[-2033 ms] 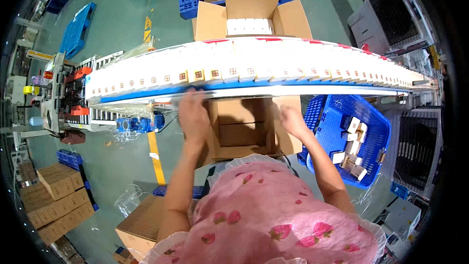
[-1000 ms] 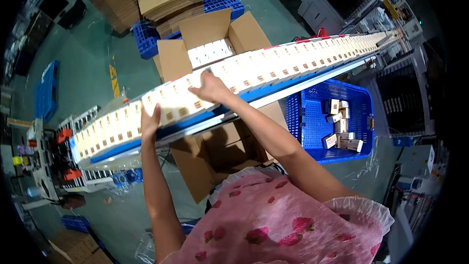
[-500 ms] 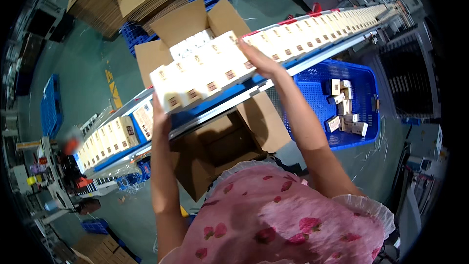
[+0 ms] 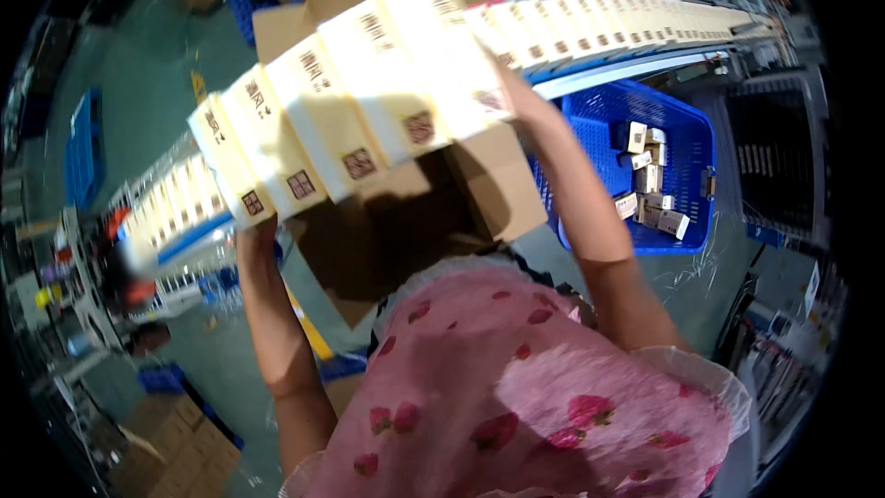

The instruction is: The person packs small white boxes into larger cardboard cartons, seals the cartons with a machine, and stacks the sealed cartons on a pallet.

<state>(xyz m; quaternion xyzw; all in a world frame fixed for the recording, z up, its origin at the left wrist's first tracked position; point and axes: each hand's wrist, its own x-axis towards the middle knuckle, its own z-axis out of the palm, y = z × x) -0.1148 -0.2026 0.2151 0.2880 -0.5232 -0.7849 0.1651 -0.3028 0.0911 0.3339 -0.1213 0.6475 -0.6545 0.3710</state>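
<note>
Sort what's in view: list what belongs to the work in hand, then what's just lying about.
Seems in use:
- row of cream cartons, gripped between left hand and right hand
- conveyor with more cartons
- open cardboard box nearest the apron

Apparently lying about:
- blue crate with loose small boxes
- stacked brown boxes, lower left
- blue pallet, far left

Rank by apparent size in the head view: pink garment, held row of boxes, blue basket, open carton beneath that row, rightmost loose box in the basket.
1. Pink garment
2. Held row of boxes
3. Blue basket and open carton: unsure, the carton is partly hidden
4. Rightmost loose box
</note>
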